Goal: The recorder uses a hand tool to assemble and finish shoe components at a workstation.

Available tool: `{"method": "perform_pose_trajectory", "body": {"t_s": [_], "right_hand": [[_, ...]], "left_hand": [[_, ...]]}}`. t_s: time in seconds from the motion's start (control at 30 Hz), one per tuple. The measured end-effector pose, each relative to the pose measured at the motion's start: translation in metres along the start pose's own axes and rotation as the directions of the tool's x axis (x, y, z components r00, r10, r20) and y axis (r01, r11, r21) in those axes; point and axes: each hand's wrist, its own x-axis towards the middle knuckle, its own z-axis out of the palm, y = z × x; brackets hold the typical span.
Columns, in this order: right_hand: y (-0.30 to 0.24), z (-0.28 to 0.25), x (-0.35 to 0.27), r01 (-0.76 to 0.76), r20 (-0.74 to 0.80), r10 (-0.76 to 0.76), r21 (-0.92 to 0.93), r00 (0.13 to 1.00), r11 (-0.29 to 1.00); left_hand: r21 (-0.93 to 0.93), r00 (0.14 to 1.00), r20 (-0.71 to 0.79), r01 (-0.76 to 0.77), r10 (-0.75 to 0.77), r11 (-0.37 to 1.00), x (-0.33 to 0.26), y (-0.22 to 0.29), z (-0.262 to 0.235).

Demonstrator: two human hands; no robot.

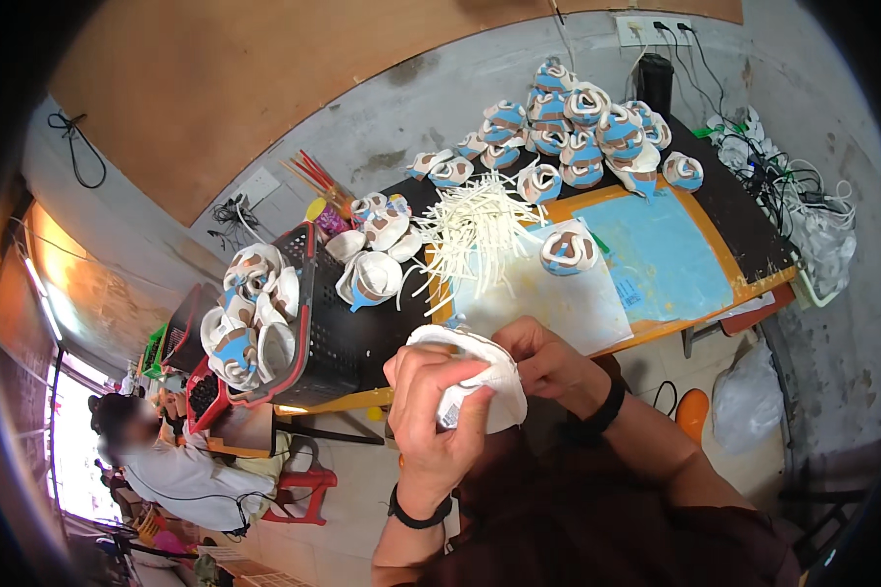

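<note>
My left hand (431, 406) is wrapped round a white, cup-shaped sewn fabric piece (504, 391), thumb on its near side and fingers over the top. At its right edge my right hand (546, 364) is closed in a pinch; whether a cord end is also between those fingers is hidden. Just beyond lies a loose heap of cut white cords (480, 230). A curled fabric piece in blue, brown and white (569, 252) rests on a white sheet (587, 303) to the right of that heap. Many similar curled pieces (582, 147) are piled at the back of the table.
A black basket with a red rim (308, 323) holds more curled pieces (250, 323) at left. A blue sheet (646, 245) covers the table's right part. Tangled cables (793, 196) and a plastic bag (749, 391) are at right. Another person (176, 470) sits at far left.
</note>
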Motion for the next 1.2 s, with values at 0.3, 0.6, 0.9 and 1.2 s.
{"method": "perform_pose_trajectory", "body": {"t_s": [0.3,0.6,0.9,1.2], "right_hand": [[0.021,-0.003,-0.004,-0.058,0.071,0.048,0.151,0.996,0.987],[0.012,0.031,-0.014,-0.034,-0.142,0.063,0.195,0.988,0.980],[-0.007,0.022,-0.012,0.040,-0.064,-0.038,0.025,0.997,0.999],[-0.018,0.019,-0.005,0.076,0.002,-0.076,-0.113,0.997,0.991]], "left_hand": [[-0.131,0.998,-0.005,0.054,-0.056,0.990,-0.008,0.006,0.004],[-0.264,0.986,-0.101,0.104,-0.134,0.959,-0.011,0.003,0.014],[-0.318,0.985,-0.085,0.114,-0.148,0.941,-0.011,0.003,0.011],[-0.045,0.981,-0.175,-0.095,0.085,0.994,-0.003,0.011,0.001]]}}
